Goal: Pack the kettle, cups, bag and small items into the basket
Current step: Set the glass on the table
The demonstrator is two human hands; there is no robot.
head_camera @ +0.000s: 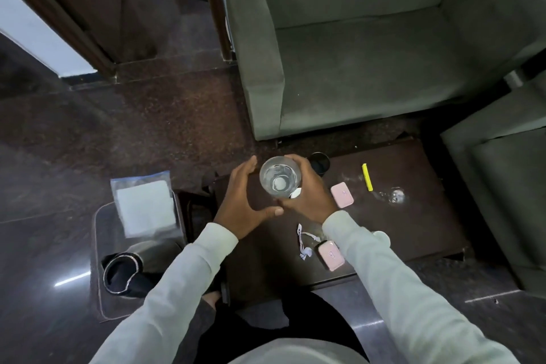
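Sitting room or lounge, grey-green armchair (369, 47) far, dark low table (413, 216) near, polished stone floor (133, 127), wooden door frame (74, 18) left.

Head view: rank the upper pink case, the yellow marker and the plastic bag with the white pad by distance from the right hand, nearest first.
1. Upper pink case: beside the right hand, to its right on the table.
2. Yellow marker: farther right, past the case.
3. Plastic bag: far left, off the table, over the basket.
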